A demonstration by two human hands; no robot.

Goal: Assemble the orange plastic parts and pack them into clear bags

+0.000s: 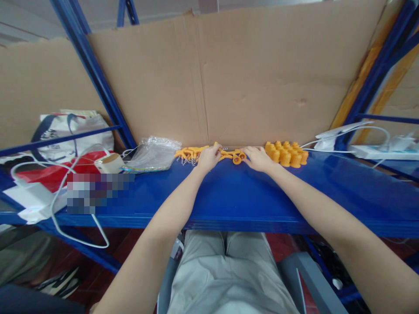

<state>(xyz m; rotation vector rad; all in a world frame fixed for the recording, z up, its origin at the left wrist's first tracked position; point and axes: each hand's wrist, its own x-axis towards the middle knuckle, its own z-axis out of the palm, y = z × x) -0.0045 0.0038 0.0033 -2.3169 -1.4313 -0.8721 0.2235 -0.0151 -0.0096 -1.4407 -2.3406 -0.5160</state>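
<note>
My left hand (pixel 208 158) is closed at the back of the blue table, its fingers curled round an orange plastic piece (pixel 216 144) whose tip shows above them. Left of it lies a pile of orange pieces with small metal chains (pixel 190 153). My right hand (pixel 257 158) has thumb and fingers apart beside loose orange cup-shaped pieces (pixel 237 160), its fingertips close to or touching one; contact is hard to tell. To its right stand rows of orange bell-shaped pieces (pixel 285 155), set upright close together.
Clear plastic bags (pixel 152 155) lie left of the pile. Further left are a white charger (pixel 109 163), cables, a red bag (pixel 49 174) and a white tote bag (pixel 77 133). A cardboard sheet (pixel 262 74) walls the back. A power strip (pixel 386 151) sits at right.
</note>
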